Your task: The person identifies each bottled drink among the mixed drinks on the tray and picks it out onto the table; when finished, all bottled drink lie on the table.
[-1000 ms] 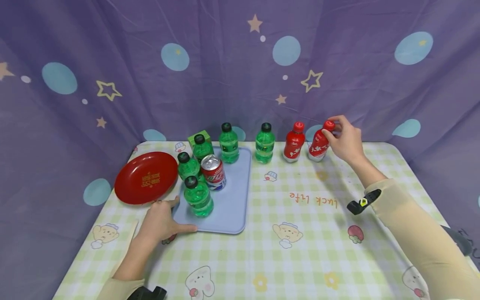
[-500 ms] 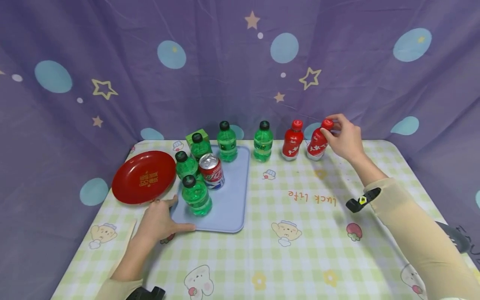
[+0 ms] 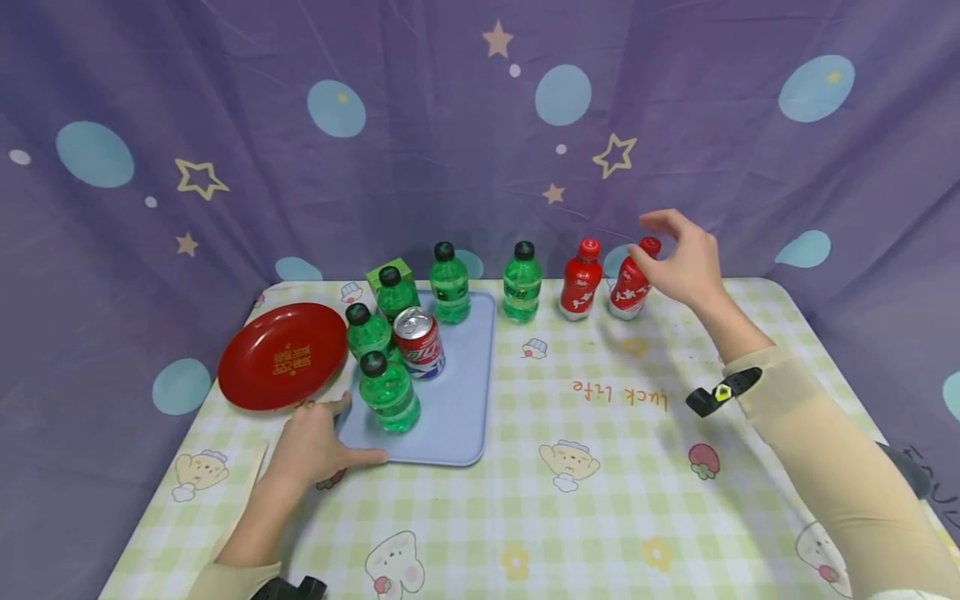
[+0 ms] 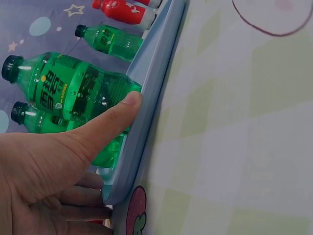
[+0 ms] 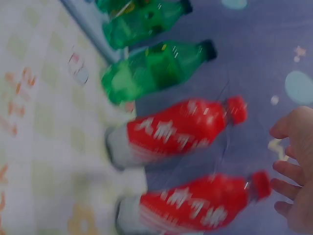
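Note:
My left hand (image 3: 311, 446) is at the near left corner of a light blue tray (image 3: 461, 408). In the left wrist view its straight thumb lies along the tray's rim, and its fingers spread past the corner. A green soda bottle (image 3: 390, 398) stands on the tray close to that thumb, with more green bottles and a red-and-silver can (image 3: 418, 342) behind it. At the back right, my right hand (image 3: 686, 258) hovers beside the red cap of a red-and-white bottle (image 3: 628, 290), fingers parted and apart from the cap. A matching red bottle (image 3: 581, 283) is to its left.
A red oval plate (image 3: 283, 357) with gold lettering lies left of the tray. One green bottle (image 3: 522, 287) stands off the tray, between it and the red bottles. A green box (image 3: 384, 273) shows behind the tray's bottles. A purple curtain (image 3: 420, 167) hangs behind the table.
My right hand has let go of the right red bottle's cap; its fingers have spread and risen slightly. The left hand stays at the tray corner. The head view has shifted slightly.

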A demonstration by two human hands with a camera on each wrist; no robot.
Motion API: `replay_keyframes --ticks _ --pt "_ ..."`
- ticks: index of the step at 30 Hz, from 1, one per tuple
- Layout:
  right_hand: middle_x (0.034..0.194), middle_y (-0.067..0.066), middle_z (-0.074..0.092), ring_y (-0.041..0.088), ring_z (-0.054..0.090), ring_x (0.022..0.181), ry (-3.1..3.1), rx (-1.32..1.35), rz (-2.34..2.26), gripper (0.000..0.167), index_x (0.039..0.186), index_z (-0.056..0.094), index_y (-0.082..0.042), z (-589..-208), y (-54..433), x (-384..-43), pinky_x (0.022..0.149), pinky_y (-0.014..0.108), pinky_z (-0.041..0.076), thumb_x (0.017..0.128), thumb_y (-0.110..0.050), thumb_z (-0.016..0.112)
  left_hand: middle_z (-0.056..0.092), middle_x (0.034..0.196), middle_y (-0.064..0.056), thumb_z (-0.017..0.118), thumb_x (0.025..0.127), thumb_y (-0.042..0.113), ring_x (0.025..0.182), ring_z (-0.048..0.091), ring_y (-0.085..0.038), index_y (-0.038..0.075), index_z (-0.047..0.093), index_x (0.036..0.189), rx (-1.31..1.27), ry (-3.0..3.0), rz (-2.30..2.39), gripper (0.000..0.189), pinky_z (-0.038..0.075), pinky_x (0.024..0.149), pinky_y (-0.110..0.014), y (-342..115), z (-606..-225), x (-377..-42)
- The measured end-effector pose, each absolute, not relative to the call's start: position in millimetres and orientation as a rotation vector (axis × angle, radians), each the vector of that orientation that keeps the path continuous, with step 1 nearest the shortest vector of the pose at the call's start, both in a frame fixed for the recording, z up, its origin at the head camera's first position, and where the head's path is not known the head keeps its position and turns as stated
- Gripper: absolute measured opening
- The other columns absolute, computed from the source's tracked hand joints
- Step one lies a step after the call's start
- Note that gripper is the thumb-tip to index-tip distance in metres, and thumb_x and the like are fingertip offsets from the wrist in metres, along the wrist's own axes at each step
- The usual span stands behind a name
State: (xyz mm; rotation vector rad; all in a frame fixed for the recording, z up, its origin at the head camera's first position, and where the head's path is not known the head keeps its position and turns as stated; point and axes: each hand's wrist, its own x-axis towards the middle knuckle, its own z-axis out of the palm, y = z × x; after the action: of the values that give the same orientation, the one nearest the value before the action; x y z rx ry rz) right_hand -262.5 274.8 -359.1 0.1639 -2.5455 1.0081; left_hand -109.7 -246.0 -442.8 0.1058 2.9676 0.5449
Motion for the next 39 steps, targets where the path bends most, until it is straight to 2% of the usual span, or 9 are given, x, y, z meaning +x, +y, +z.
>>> replay_keyframes --ticks 6,11,15,21,29,35,39 --pt "0.136 0.011 0.075 0.032 0.067 0.132 -2.435 0.301 1.074 0.042 0.135 0.071 -0.012 -336 244 -253 0.118 0.054 0.048 0.095 -0.024 0.078 0.060 0.143 -0.038 0.096 0.063 0.065 0.131 0.059 -0.057 -0.014 0.060 0.141 0.132 2.990 0.551 0.117 0.055 0.104 -0.066 -246 -444 -109" --pt "0.131 0.007 0.078 0.023 0.072 0.125 -2.340 0.443 1.195 0.039 0.132 0.073 -0.013 -321 217 -242 0.113 0.035 0.055 0.093 -0.016 0.080 0.059 0.144 -0.037 0.097 0.063 0.064 0.132 0.059 -0.056 -0.014 0.060 0.141 0.130 2.998 0.558 0.116 0.055 0.105 -0.065 -246 -443 -111" --pt "0.132 0.009 0.077 0.022 0.073 0.124 -2.314 0.568 1.322 0.042 0.134 0.073 -0.012 -313 195 -231 0.110 0.023 0.055 0.093 -0.011 0.081 0.059 0.144 -0.036 0.097 0.063 0.064 0.133 0.059 -0.056 -0.013 0.060 0.142 0.131 3.001 0.563 0.116 0.055 0.105 -0.064 -246 -443 -112" --pt "0.136 0.009 0.075 0.025 0.072 0.128 -2.300 0.803 1.475 0.046 0.137 0.071 -0.009 -310 157 -213 0.112 0.033 0.056 0.092 -0.008 0.082 0.060 0.144 -0.036 0.098 0.063 0.063 0.133 0.059 -0.055 -0.013 0.060 0.141 0.125 3.003 0.562 0.116 0.055 0.106 -0.065 -247 -443 -111" --pt "0.139 0.004 0.074 0.017 0.072 0.126 -2.354 0.996 1.400 0.048 0.138 0.070 -0.013 -318 122 -201 0.109 0.038 0.059 0.093 -0.016 0.084 0.061 0.143 -0.036 0.098 0.063 0.062 0.133 0.059 -0.054 -0.013 0.061 0.140 0.139 3.011 0.596 0.114 0.055 0.106 -0.064 -245 -446 -110" --pt "0.139 0.008 0.073 0.024 0.072 0.128 -2.329 1.123 1.410 0.048 0.138 0.070 -0.009 -328 105 -197 0.106 0.039 0.060 0.092 -0.015 0.084 0.059 0.145 -0.036 0.097 0.062 0.064 0.133 0.059 -0.054 -0.012 0.060 0.142 0.106 3.000 0.569 0.116 0.055 0.106 -0.064 -246 -446 -109" --pt "0.141 0.006 0.072 0.021 0.070 0.130 -2.344 1.198 1.381 0.051 0.140 0.068 -0.009 -333 92 -192 0.107 0.036 0.060 0.092 -0.018 0.084 0.060 0.143 -0.036 0.098 0.062 0.063 0.132 0.060 -0.054 -0.013 0.060 0.141 0.110 3.008 0.564 0.115 0.055 0.106 -0.064 -247 -445 -108"
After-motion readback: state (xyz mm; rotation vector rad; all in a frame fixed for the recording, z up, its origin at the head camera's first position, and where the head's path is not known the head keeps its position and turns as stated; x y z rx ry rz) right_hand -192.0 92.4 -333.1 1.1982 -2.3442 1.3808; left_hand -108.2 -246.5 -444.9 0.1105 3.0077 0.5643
